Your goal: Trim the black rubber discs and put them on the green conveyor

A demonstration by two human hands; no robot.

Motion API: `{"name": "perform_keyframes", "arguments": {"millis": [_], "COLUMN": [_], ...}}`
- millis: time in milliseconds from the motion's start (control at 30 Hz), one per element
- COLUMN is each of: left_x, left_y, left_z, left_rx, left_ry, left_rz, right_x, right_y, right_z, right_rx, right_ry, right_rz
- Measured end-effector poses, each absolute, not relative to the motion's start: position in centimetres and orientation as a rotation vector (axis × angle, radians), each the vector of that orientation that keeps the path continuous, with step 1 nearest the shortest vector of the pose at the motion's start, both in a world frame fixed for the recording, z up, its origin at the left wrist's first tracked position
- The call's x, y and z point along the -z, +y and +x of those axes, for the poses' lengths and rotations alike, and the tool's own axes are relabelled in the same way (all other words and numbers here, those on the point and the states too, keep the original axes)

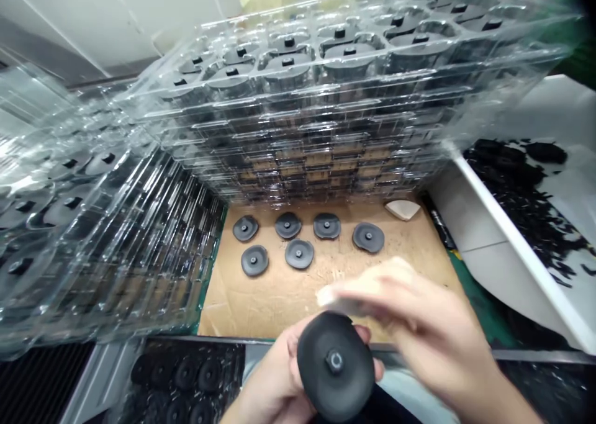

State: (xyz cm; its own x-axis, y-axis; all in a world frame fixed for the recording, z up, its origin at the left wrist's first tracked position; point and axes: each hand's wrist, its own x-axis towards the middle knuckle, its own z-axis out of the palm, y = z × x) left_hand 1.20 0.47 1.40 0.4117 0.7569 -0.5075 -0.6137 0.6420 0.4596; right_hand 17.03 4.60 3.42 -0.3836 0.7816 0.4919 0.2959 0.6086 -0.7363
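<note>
My left hand point(274, 380) grips a dark grey rubber disc point(335, 365) with a small hub in its middle, held up near the bottom of the view. My right hand point(419, 331) is blurred by motion just above and right of the disc, its fingers pinched on a pale flat piece point(342, 300) that touches the disc's upper edge. Several more grey discs point(298, 253) lie in two rows on the brown cardboard sheet point(261, 300) beyond my hands.
Tall stacks of clear plastic trays point(316, 113) holding discs stand behind and to the left point(69, 238). A white bin point(512, 238) with black scraps is at the right. A pale wedge point(403, 208) lies on the cardboard. More discs sit in a tray point(186, 380) at the bottom left.
</note>
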Motion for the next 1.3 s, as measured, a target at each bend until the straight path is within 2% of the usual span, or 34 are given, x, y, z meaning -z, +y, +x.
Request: {"name": "perform_keyframes", "arguments": {"millis": [167,267,367,500,667,800,1000,1100,1300], "left_x": [-1.3,-0.5,0.1,0.5,2.1,2.8,1.7,0.9,-0.1], "left_y": [0.8,0.5,0.2,0.4,1.0,1.3,0.8,0.1,-0.5], "left_z": [0.8,0.4,0.3,0.8,1.9,2.5,2.4,2.0,1.3], "left_rx": [-0.837,-0.818,-0.831,-0.98,-1.234,-1.316,-1.112,-0.94,-0.781], "left_ry": [0.558,0.471,0.412,0.568,0.997,1.002,1.028,1.026,0.956], "left_rz": [0.07,0.079,0.098,0.315,1.358,1.863,1.689,1.477,1.306], "right_x": [2.4,7.2,9.3,7.8,5.4,3.4,0.0,-0.6,-0.8], "right_y": [5.8,4.7,3.2,2.4,1.6,0.9,2.3,3.0,2.8], "right_z": [19.5,19.3,19.2,20.2,20.6,20.5,21.1,21.1,20.5], "right_rx": [-1.056,-0.986,-0.906,-0.861,-1.048,-1.091,-1.675,-1.977,-2.203], "right_ry": [-1.912,-1.892,-1.831,-1.733,-1.587,-1.289,-1.447,-1.334,-1.208], "right_rz": [-1.29,-1.366,-1.409,-1.4,-1.322,-1.305,-1.104,-1.067,-0.933]}}
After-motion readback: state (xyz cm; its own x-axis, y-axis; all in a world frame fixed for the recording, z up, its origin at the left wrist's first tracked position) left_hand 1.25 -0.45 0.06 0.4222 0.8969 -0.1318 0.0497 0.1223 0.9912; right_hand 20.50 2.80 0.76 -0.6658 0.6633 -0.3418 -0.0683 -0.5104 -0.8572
